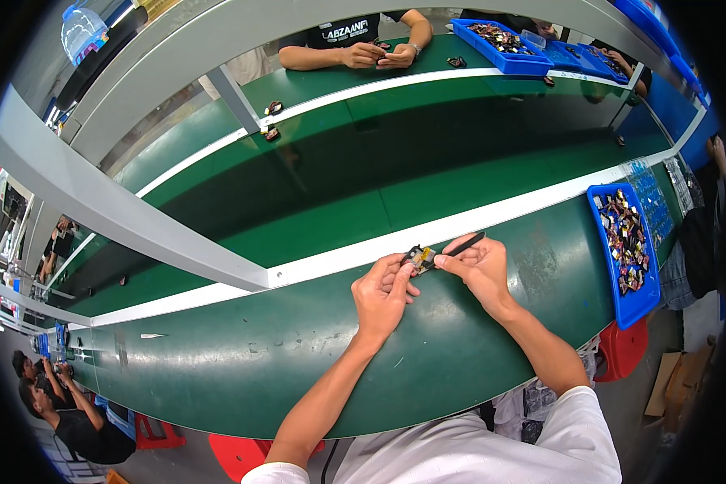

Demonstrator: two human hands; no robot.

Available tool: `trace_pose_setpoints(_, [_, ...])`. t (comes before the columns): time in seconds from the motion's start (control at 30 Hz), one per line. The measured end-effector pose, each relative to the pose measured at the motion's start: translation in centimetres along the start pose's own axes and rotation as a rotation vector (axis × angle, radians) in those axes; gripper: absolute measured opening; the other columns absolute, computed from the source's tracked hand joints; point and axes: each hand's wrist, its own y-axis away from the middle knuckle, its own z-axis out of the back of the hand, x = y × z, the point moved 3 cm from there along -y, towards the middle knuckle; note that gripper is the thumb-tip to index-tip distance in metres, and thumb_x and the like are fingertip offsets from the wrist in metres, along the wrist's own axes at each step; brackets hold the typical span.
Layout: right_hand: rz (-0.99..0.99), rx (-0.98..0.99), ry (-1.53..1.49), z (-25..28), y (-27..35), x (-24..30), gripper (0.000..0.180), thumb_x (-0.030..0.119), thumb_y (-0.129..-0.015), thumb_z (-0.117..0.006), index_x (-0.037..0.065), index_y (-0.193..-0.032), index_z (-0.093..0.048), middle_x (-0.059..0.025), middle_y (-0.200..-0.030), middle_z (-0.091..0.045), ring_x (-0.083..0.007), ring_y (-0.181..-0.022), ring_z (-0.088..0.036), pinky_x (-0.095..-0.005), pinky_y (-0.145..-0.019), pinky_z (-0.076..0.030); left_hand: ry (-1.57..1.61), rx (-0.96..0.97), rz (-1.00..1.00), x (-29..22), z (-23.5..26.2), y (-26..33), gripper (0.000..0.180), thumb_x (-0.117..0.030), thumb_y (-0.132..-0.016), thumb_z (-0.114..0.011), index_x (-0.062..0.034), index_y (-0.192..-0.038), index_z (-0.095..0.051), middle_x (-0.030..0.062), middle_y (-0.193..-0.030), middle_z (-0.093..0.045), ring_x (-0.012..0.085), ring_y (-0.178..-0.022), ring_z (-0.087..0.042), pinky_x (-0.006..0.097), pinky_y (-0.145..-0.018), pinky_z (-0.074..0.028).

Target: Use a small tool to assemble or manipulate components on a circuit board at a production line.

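Note:
Over the green work surface (452,347), my left hand (381,292) has its thumb and fingers closed on a small electronic part (425,255) with black, silver and yellow areas. My right hand (484,273) pinches a slim black stick-like tool (466,244). Its back end sticks up past the fingers to the upper right. The tool's front end meets the part or lies close to it; the fingertips hide which. Both hands are close together near the white rail.
A blue tray (639,305) full of small wired parts sits at my right. Beyond the white rail (331,260) runs a green conveyor belt (339,214). Grey frame posts (137,214) cross the left. Opposite, a co-worker's hands (379,56) work near another blue tray (504,63).

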Motion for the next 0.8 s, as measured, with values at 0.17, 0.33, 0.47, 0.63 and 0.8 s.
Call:
trace_pose_setpoints(0.17, [0.015,-0.004,0.012,-0.07,0.01,-0.04,0.012,-0.005,-0.082,-0.079,-0.004,-0.090,-0.069,-0.0098,-0.083,-0.074,-0.0110,-0.075,-0.071,-0.0213,-0.066,-0.054,-0.001,0.002,0.014,-0.09,0.01,0.02,0.020,-0.004,-0.099,-0.065,0.0111,-0.113,-0.064,0.0150,-0.088,-0.073,0.0159,-0.063,-0.070,0.025,-0.051,-0.054])
trace_pose_setpoints(0.33, [0.046,-0.002,-0.003,-0.03,-0.04,-0.28,0.013,-0.006,-0.081,-0.080,-0.003,-0.089,-0.069,-0.0097,-0.082,-0.073,-0.0105,-0.076,-0.070,-0.0209,-0.065,-0.054,-0.017,-0.009,0.031,-0.23,-0.03,0.04,0.019,-0.003,-0.098,-0.064,0.0102,-0.112,-0.065,0.0142,-0.087,-0.074,0.0145,-0.059,-0.068,0.024,-0.049,-0.053])
trace_pose_setpoints(0.47, [0.061,0.003,-0.019,0.12,-0.13,-0.66,0.015,-0.006,-0.081,-0.081,-0.003,-0.089,-0.069,-0.0078,-0.081,-0.072,-0.0063,-0.070,-0.066,-0.0190,-0.061,-0.049,-0.008,-0.012,0.019,-0.10,0.04,-0.05,0.019,-0.004,-0.098,-0.065,0.0091,-0.113,-0.066,0.0131,-0.087,-0.073,0.0133,-0.058,-0.066,0.024,-0.048,-0.051])
trace_pose_setpoints(0.63, [0.100,0.061,0.050,0.05,0.03,-0.28,0.016,-0.005,-0.081,-0.082,-0.001,-0.089,-0.068,0.0006,-0.074,-0.067,0.0023,-0.058,-0.042,-0.0173,-0.050,-0.032,0.094,0.049,0.064,0.54,0.47,-0.46,0.023,-0.007,-0.100,-0.063,0.0078,-0.117,-0.066,0.0110,-0.087,-0.071,0.0122,-0.059,-0.065,0.023,-0.049,-0.049])
trace_pose_setpoints(0.8, [0.168,0.098,0.007,-0.28,0.29,-0.01,0.016,-0.004,-0.082,-0.082,-0.001,-0.089,-0.068,0.0034,-0.070,-0.063,0.0034,-0.055,-0.038,-0.0172,-0.048,-0.028,0.130,0.096,0.063,0.67,0.82,-0.55,0.025,-0.010,-0.102,-0.061,0.0081,-0.119,-0.066,0.0121,-0.087,-0.071,0.0131,-0.059,-0.065,0.023,-0.050,-0.050])
